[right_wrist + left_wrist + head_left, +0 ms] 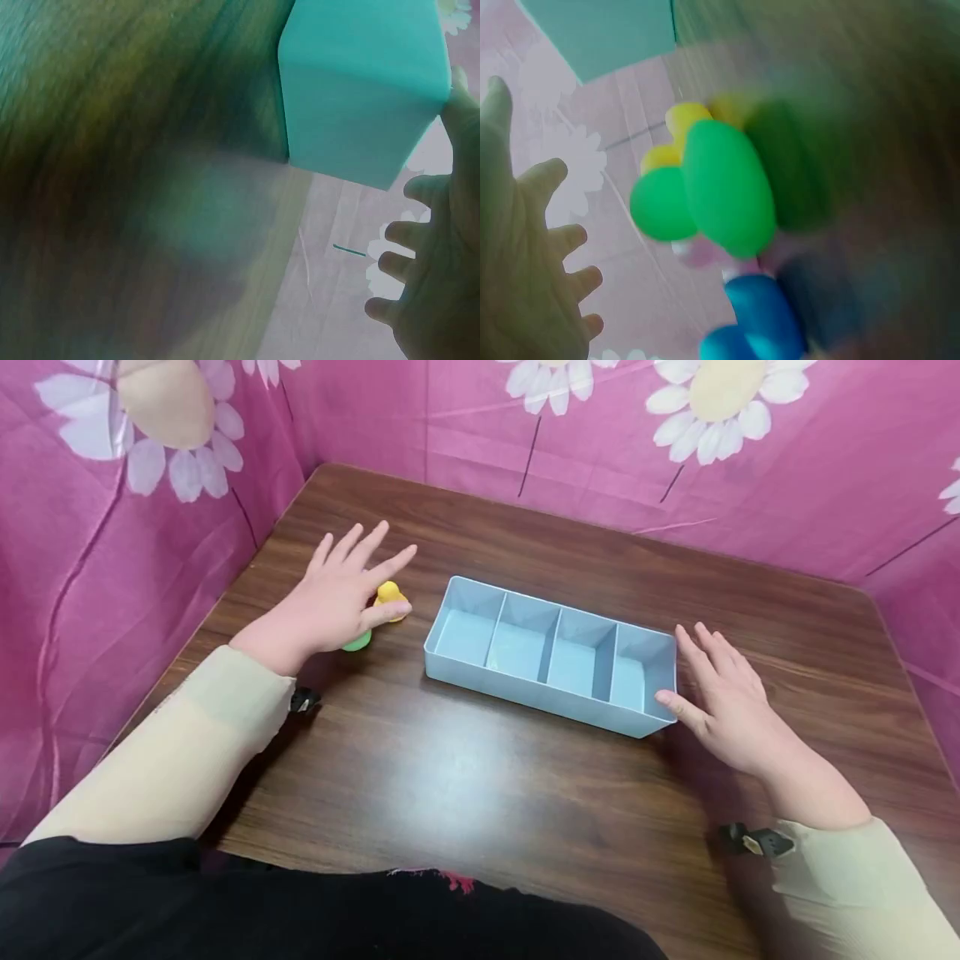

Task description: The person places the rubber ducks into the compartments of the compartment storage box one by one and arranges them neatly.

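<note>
partly, the left hand (pixel 335 600) hides the green toy (pixel 358 642).

Head view: left hand (pixel 333 602) hides most of green object (pixel 358 642). Left wrist view: bottom edge cuts blue object (pixel 761 319).

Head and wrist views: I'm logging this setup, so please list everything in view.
Table: 1, brown, mid-view.
Cloth: count unclear, pink with white daisies, around table.
Four-section tray: 1, light blue, on table.
Yellow object: 1, yellow, left of the tray.
Green object: 1, green, beside the yellow one.
Blue object: 1, blue, near the green one.
Pink-and-white thing: count unclear, partly hidden by the green one.
Wrist devices: 2, black, at the wrists.
Top: 1, black, on the person.
Sleeves: 2, cream, forearms.
Left hand: 1, bare, by the green object.
Right hand: 1, bare, at the tray's right end.
</note>
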`<move>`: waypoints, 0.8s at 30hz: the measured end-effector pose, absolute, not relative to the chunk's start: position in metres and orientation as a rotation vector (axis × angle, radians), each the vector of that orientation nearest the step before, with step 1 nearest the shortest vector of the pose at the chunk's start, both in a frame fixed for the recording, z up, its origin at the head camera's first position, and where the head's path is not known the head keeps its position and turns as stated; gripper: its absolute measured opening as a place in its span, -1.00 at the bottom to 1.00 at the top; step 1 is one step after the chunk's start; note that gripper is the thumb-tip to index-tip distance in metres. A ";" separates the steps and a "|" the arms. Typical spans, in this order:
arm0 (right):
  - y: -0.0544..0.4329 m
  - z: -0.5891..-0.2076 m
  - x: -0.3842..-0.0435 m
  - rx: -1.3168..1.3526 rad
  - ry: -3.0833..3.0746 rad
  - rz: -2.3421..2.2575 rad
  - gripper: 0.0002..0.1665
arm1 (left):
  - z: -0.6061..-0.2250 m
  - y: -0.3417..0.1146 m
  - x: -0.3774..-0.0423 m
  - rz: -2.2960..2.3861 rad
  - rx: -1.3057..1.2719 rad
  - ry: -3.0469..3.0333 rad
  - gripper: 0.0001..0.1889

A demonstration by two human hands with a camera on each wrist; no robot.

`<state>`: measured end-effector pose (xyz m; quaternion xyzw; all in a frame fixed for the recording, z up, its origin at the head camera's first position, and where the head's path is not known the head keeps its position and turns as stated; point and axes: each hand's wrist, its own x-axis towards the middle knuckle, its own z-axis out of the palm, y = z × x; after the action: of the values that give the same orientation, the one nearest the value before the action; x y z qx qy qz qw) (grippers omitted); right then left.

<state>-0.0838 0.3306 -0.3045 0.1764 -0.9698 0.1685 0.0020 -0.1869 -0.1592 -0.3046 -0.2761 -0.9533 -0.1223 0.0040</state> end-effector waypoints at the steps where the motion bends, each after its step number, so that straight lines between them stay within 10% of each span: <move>1: 0.330 -0.305 -0.084 0.549 -3.051 0.552 -0.02 | -0.304 -0.163 -0.186 -0.408 -0.852 -2.994 -0.26; 24: 0.357 -0.305 -0.069 0.455 -3.086 0.784 -0.04 | -0.318 -0.194 -0.199 -0.985 -0.539 -3.041 -0.36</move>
<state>-0.0691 0.3568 -0.3045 0.1414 -0.9588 0.2436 -0.0376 -0.1989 -0.1943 -0.3177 -0.1661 -0.9369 -0.3034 -0.0502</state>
